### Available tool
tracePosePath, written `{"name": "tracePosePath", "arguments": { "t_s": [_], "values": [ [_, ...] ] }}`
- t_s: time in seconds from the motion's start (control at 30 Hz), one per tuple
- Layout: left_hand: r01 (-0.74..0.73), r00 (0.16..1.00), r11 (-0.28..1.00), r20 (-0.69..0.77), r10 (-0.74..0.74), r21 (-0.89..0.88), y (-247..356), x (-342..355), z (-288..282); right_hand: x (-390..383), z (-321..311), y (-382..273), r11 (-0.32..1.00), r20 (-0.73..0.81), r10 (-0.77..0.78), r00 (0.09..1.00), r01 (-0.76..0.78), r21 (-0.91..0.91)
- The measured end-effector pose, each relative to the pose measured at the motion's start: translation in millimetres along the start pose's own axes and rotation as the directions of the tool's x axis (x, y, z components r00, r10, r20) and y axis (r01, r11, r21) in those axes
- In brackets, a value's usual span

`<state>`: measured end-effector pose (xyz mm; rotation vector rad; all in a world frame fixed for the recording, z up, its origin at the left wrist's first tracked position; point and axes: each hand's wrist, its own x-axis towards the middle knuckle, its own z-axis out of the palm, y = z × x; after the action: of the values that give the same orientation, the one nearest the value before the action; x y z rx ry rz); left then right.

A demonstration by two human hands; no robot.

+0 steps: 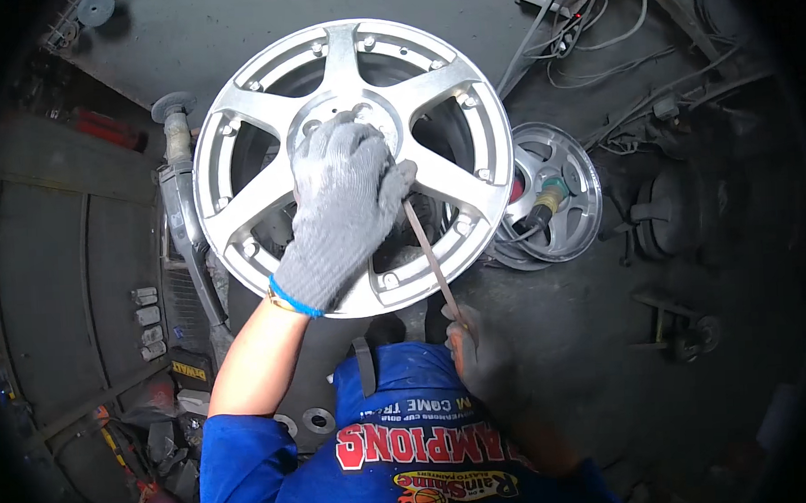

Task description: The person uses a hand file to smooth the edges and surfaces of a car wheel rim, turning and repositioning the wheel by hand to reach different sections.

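Note:
A silver six-spoke alloy wheel (345,61) lies face up in front of me. My left hand (341,182), in a grey knit glove with a blue cuff, is pressed over its hub, fingers bent around the centre and hiding most of it. Below the wheel's lower right rim, my right hand (472,343), also gloved and in shadow, grips the lower end of a thin flat file-like bar (432,261). The bar slants up across the rim to the left thumb. Its upper tip is hidden there.
A smaller wheel (587,185) lies to the right with a corded power tool (541,214) on it. Left of the big wheel stands a grey angle grinder-like tool (181,207). Cables (629,71) tangle at the far right. Metal discs (319,421) and assorted tools lie at lower left.

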<state>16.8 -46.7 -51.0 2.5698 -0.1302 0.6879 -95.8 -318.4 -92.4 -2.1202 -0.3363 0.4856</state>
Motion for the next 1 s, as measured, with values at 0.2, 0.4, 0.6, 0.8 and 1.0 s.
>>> {"name": "tracePosePath", "arguments": {
  "t_s": [0.2,0.4,0.6,0.8,1.0],
  "values": [
    [-0.081,0.973,0.985,0.203,0.112,-0.155,23.0,-33.5,-9.9,-64.6,-26.9,45.7,0.838,0.138,-0.254,0.957,0.289,-0.462],
    [0.026,0.963,0.979,0.269,0.031,-0.204,21.5,-66.2,-37.6,-47.0,-67.7,20.1,0.971,-0.17,0.143,0.975,-0.171,-0.168],
    [-0.068,0.952,0.994,0.293,0.089,-0.082,32.1,-96.3,-36.5,-33.1,-83.4,58.4,0.948,-0.211,0.302,0.93,-0.269,0.17],
    [0.018,0.956,0.991,0.291,0.02,-0.129,49.1,-76.4,-15.3,-27.0,-93.3,95.1,0.984,-0.165,0.119,0.979,-0.139,-0.115],
    [0.076,0.956,0.991,0.291,-0.041,-0.111,63.4,-56.5,8.5,-11.0,-104.0,96.1,0.924,-0.147,0.345,0.927,-0.307,0.228]
  ]
}}
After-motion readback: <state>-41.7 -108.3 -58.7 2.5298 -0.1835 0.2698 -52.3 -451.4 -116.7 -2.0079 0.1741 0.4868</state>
